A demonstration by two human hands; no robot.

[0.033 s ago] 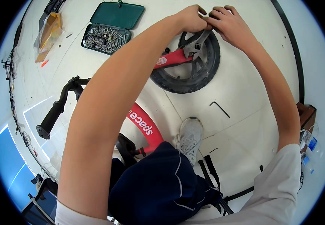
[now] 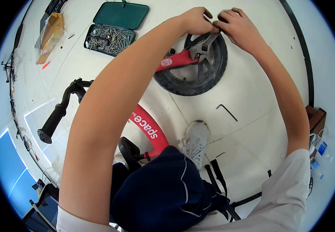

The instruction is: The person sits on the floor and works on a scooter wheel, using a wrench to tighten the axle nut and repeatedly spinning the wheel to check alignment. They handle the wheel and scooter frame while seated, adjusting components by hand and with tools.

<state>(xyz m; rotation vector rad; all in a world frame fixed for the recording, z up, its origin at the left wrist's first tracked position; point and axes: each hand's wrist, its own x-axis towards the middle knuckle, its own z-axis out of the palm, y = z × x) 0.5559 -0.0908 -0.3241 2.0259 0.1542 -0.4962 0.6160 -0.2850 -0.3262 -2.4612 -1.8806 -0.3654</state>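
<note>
An adjustable wrench (image 2: 203, 48) has its jaws at the hub of a black-tyred wheel (image 2: 190, 88), where a red fork arm (image 2: 178, 60) ends. Its handle slants up to both hands at the far side. My left hand (image 2: 197, 21) is closed, thumb and fingers at the handle's end. From the other side my right hand (image 2: 238, 29) meets it there, fingers curled in against the handle, partly hiding it. The red curved frame (image 2: 148, 125) of the small bike passes beneath my left arm, with a black handlebar grip (image 2: 52, 124) left of it.
A green case (image 2: 121, 15) full of screws (image 2: 111, 40) lies open at the far left. A hex key (image 2: 227, 112) lies on the floor right of my shoe (image 2: 197, 140). Beyond the case sits a cardboard box (image 2: 51, 36) in plastic; a brown box (image 2: 316, 118) stands at right.
The fingers of my two hands have drawn slightly apart at the wrench handle. My left hand has dropped a little, and the bike frame has shifted slightly left.
</note>
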